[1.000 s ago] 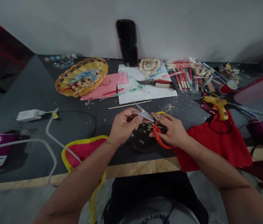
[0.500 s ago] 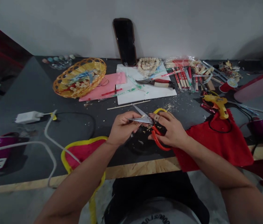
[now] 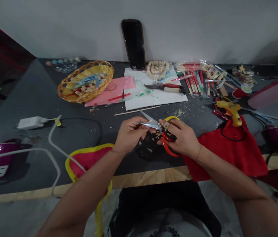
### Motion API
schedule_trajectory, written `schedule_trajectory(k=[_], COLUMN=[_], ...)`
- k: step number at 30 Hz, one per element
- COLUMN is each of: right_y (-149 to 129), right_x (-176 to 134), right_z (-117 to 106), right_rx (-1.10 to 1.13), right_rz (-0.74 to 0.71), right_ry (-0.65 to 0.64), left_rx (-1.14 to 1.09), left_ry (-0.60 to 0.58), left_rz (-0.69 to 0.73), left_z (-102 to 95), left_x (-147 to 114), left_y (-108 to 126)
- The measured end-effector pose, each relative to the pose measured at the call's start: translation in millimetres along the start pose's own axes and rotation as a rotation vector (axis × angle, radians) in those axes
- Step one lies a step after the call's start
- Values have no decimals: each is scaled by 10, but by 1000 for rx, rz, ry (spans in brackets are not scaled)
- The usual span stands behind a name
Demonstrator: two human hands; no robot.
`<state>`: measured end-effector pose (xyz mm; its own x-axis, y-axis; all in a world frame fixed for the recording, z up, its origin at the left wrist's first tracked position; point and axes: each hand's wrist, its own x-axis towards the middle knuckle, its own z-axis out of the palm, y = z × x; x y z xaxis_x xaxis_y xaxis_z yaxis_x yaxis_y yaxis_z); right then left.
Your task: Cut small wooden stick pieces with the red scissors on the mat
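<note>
My right hand (image 3: 182, 136) grips a pair of scissors (image 3: 169, 148) by red-orange and yellow handles. The blades point left and stand parted, just over my left hand (image 3: 132, 133). My left hand is closed in a pinch by the blades, with a small pale piece at its fingertips that is too small to name. Small pale scraps (image 3: 159, 134) lie on the dark table under the scissors. A thin wooden stick (image 3: 137, 111) rests on the table just beyond my hands.
A wicker basket (image 3: 62, 89), white paper (image 3: 134, 100), pliers (image 3: 170, 88) and a leaning phone (image 3: 134, 46) are at the back. To the right are a yellow glue gun (image 3: 231, 110) and red cloth (image 3: 232, 154). A white cable (image 3: 55, 164) runs at left.
The scissor blades have come slightly closer together around the left fingertips. Both hands otherwise keep nearly the same place; the whole view has shifted slightly.
</note>
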<state>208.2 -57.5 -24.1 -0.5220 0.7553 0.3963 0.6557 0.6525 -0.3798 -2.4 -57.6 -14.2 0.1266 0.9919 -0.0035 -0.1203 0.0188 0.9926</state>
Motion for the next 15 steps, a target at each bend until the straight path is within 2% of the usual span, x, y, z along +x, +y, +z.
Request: schedule_trajectory(k=[9,15], right_y=[57,17], right_x=[13,-18], right_z=[-13,7], right_rx=[65,82], right_rz=[-64,-77], right_ry=[-50,27], left_rx=[32,-70], left_ry=[-129,-144], left_rz=[-159,-187], left_z=[-21,-43], left_x=[-9,-1], left_y=[46,78])
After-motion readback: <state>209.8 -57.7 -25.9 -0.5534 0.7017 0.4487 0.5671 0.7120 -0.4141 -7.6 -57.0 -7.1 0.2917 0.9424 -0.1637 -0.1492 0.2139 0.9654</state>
